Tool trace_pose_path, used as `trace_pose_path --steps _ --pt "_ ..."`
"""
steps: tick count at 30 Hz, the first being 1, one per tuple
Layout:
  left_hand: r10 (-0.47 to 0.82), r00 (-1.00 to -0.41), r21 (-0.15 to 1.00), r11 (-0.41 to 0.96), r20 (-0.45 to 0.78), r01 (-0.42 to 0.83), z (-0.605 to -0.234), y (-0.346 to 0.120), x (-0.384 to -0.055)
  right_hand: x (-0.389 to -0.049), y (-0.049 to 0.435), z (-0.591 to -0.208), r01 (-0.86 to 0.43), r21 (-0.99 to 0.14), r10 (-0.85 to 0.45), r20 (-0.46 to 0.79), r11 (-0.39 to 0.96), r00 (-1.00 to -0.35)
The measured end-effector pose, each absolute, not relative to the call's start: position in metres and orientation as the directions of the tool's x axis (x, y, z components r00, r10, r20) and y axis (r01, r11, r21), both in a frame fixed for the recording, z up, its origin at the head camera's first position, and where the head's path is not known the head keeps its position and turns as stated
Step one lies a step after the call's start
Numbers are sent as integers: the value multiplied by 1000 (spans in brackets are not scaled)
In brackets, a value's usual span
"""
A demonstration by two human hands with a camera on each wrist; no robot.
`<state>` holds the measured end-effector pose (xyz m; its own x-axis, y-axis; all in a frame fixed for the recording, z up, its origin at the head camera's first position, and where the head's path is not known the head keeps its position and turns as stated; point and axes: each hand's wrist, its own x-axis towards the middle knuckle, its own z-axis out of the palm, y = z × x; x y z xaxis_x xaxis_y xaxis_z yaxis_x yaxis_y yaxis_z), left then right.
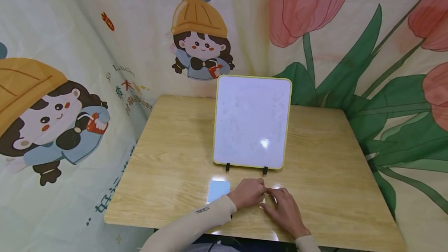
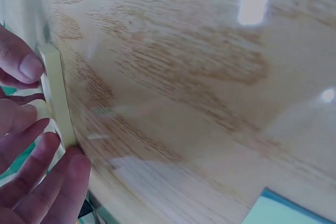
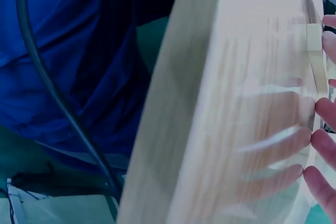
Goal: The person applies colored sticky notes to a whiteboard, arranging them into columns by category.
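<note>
A thick pale yellow sticky-note pad (image 2: 59,95) lies on the table between my two hands. My left hand (image 1: 249,193), fingers bent, pinches at the pad. From the other side my right hand (image 1: 285,210) holds it, with thumb and index finger at its edges. In the right wrist view, one end of the pad (image 3: 315,48) shows past the fingertips (image 3: 326,113), several of which touch the glossy tabletop. The fingers hide most of the pad in the head view. A blue sticky-note pad (image 1: 218,191) lies flat to the left of my left hand.
Behind the hands a white board (image 1: 252,121) with a yellow frame stands upright on small black feet. The wooden table (image 1: 168,174) has its near edge close to my body. Printed fabric (image 1: 147,49) hangs behind and beside it.
</note>
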<state>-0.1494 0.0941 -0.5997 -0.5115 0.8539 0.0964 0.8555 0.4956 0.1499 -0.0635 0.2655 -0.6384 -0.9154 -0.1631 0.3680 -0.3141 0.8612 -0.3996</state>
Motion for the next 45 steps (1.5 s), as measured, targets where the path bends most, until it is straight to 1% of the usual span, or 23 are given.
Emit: trace_pose_path --steps 7,11,15,17,19,23,25,27,34,37,41,45 --pt "853 -521 125 514 32 849 -604 97 -152 -64 266 -641 -339 -396 -171 401 853 -900" --pt "851 -520 50 517 74 854 -605 100 -153 -61 265 -642 -336 -400 -166 403 852 -900" --pt "853 -510 -3 513 106 858 -603 101 -156 -58 265 -644 -352 -434 -161 418 829 -894" --pt "856 -505 -19 510 110 860 -604 101 -158 -57 266 -645 -408 -445 -190 456 797 -869" --pt "857 -502 -24 508 113 861 -604 101 -159 -55 268 -646 -493 -433 -239 518 754 -821" --pt "860 -499 -22 504 108 863 -604 101 -160 -52 268 -649 -645 -341 -351 622 684 -700" --pt "860 -500 -21 504 103 863 -604 101 -160 -51 267 -652 -684 -306 -392 636 662 -664" --pt "859 -502 -24 507 99 862 -604 101 -160 -51 266 -655 -702 -280 -419 638 655 -646" --pt "859 -504 -26 508 93 861 -601 102 -159 -51 267 -662 -717 -213 -460 639 663 -616" --pt "855 -510 -31 515 94 857 -601 102 -159 -51 269 -663 -737 -185 -482 650 650 -588" --pt "849 -517 -27 523 109 852 -602 102 -159 -53 269 -664 -765 -149 -502 673 627 -543" --pt "840 -524 -32 533 137 846 -604 106 -159 -56 271 -665 -777 -129 -526 668 616 -527"
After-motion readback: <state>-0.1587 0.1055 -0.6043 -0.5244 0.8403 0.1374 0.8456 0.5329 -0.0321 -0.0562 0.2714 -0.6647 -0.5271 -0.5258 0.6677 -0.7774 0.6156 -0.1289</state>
